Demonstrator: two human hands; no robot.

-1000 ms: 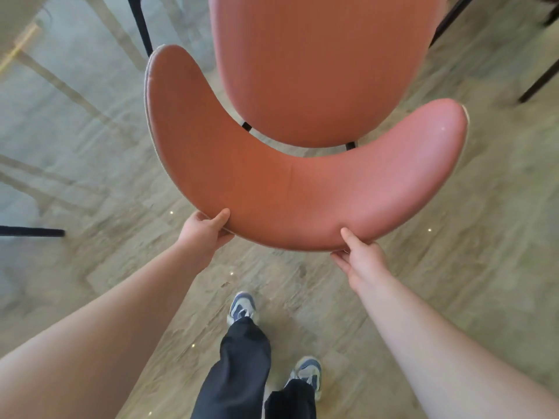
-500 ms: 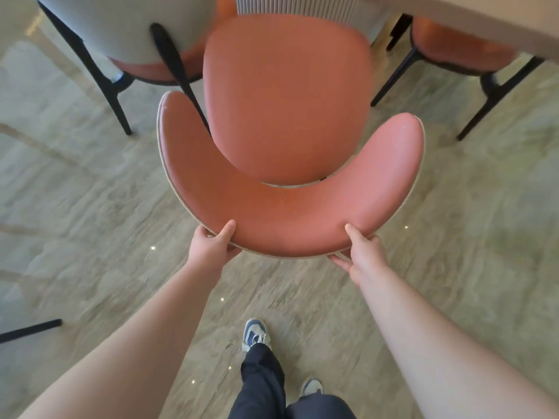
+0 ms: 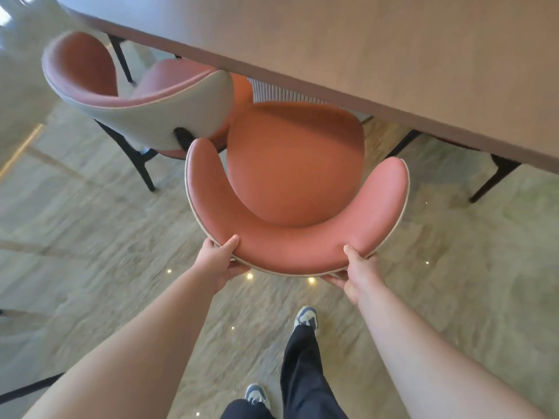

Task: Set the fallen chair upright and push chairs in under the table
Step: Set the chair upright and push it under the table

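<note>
Left hand (image 3: 218,261) clamped on curved backrest (image 3: 298,252) of orange chair (image 3: 295,164): thumb over top, fingers curled beneath rim. Right hand (image 3: 357,272) gripping same backrest further right, thumb on top, fingers wrapped underneath. Chair upright, front of seat just under table (image 3: 378,52) edge. Neighbouring chair (image 3: 145,116) close beside left arm tip; contact not determinable. Bare floor (image 3: 90,237) open behind and left.

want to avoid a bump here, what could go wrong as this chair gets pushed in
The chair has its left arm tip close to the neighbouring chair, so they could knock or scrape. Its backrest may meet the table edge. The left hand and right hand grip only the back rim, so it could twist.
</note>
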